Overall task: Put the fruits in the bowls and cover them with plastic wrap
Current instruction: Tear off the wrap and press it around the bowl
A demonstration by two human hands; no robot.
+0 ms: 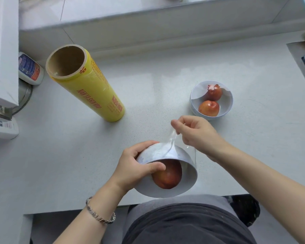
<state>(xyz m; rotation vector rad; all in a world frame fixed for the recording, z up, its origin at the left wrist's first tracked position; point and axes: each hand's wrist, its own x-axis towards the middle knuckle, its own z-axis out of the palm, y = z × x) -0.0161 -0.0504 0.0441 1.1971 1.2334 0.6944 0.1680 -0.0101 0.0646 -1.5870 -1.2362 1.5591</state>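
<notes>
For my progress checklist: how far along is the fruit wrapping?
Done: the far bowl holds two fruits under what looks like film. In hand: the left hand holds the near bowl tilted, one fruit inside, while the right hand pinches loose wrap over it. Left: sealing it.

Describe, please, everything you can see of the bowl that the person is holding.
The bowl is white, ceramic-looking, with faint blue marks on its outer wall. It is tipped on its side at the near edge of the counter, mouth toward the person, one red-orange fruit inside. The left hand grips its left rim, thumb lying across the mouth. Clear plastic wrap clings over its outer wall; the right hand pinches a strip of it above the bowl.
</notes>
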